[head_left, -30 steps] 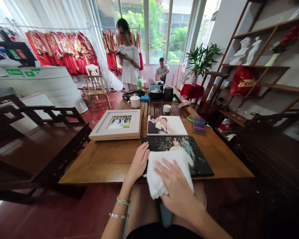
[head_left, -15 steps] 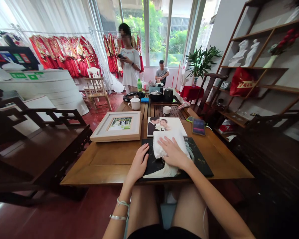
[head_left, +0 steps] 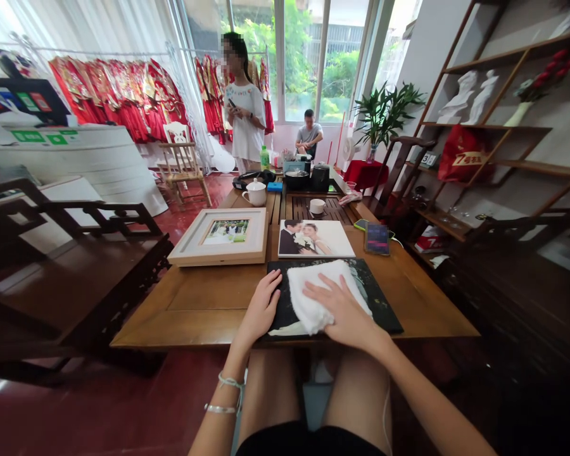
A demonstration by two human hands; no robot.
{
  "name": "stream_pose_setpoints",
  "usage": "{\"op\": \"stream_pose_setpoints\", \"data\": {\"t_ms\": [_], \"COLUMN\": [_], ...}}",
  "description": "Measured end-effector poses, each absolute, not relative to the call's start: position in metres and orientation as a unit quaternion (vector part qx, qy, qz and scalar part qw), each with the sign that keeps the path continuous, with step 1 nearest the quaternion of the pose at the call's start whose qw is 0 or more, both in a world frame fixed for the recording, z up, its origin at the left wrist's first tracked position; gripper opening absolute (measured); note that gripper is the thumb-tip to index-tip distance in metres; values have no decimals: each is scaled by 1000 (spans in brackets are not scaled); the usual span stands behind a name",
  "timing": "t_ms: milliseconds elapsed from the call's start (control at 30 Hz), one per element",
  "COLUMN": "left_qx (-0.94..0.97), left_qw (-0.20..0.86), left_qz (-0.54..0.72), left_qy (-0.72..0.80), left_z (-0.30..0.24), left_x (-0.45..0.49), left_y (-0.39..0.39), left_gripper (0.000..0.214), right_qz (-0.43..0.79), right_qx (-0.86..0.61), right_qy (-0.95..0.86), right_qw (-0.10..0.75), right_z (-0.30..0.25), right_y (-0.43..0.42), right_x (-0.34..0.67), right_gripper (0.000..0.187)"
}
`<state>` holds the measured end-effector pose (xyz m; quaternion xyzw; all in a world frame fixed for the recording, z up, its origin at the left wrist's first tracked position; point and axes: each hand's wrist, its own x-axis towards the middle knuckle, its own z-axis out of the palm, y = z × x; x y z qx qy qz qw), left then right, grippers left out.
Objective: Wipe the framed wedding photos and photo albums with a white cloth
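Note:
A dark photo print (head_left: 382,307) lies flat at the near edge of the wooden table (head_left: 209,304). A folded white cloth (head_left: 313,291) rests on it. My right hand (head_left: 344,310) lies flat on the cloth with fingers spread, pressing it onto the print. My left hand (head_left: 261,307) is laid flat on the print's left edge, fingers stretched out. Behind the dark print lies a lighter photo print (head_left: 316,239) of a couple, and to its left a framed photo (head_left: 221,235).
A phone (head_left: 377,239) lies right of the prints. Farther back stand a white teapot (head_left: 256,192), a cup (head_left: 317,206) and a tea tray. Dark wooden chairs flank the table. One person stands by the red garments; another sits at the window. Shelves line the right wall.
My right hand moved the cloth from the near edge up across the dark print, then back toward the middle. My left hand stayed on the print's left edge.

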<state>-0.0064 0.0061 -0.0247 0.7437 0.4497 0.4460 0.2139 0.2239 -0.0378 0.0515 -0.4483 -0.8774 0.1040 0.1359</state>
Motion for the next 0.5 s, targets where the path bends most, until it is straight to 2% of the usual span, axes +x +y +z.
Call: {"op": "stream_pose_setpoints", "data": {"t_ms": [167, 300, 500], "left_qx": [745, 743, 740], "left_qw": [215, 212, 215], "left_qz": [450, 450, 445], "left_qy": [444, 448, 457], "left_z": [-24, -25, -24], "left_x": [-7, -4, -1], "left_y": [6, 6, 6], "left_gripper": [37, 37, 38], "right_qz": [74, 42, 25], "right_qx": [-573, -629, -577], "right_qy": [-801, -759, -802], "right_qw": [155, 161, 153], "right_z": [48, 44, 38], "right_y": [27, 28, -45], "right_x": [263, 286, 230], "right_gripper": [65, 59, 76]}}
